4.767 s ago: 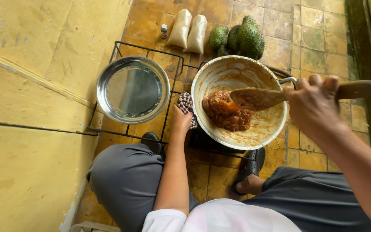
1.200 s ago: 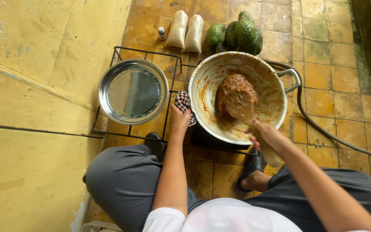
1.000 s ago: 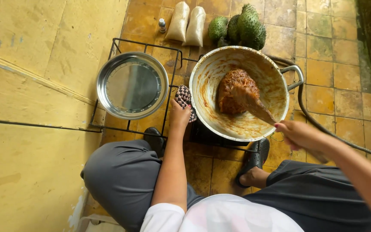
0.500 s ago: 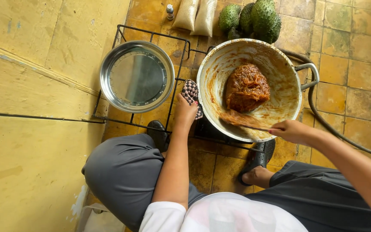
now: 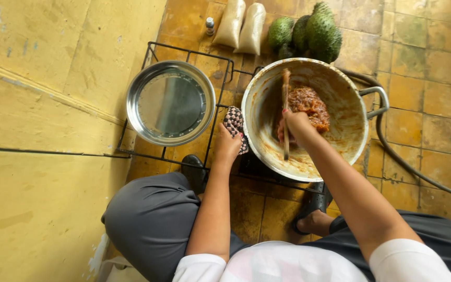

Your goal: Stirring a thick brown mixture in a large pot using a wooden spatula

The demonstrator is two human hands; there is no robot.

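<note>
- right hand (image 5: 297, 127) closed around the long wooden spoon (image 5: 285, 112), held upright in the reddish-brown paste (image 5: 309, 103)
- paste sits inside the big round metal pot (image 5: 340, 141) on the black wire rack (image 5: 155, 52)
- left hand (image 5: 229, 143) presses a checked cloth (image 5: 234, 122) against the pot's rim, fingers curled on it

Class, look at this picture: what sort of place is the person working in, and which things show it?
Probably a simple floor-level home cooking area: a large pot of brown paste on a low wire rack, worn tiled floor, spiky green fruits nearby.
</note>
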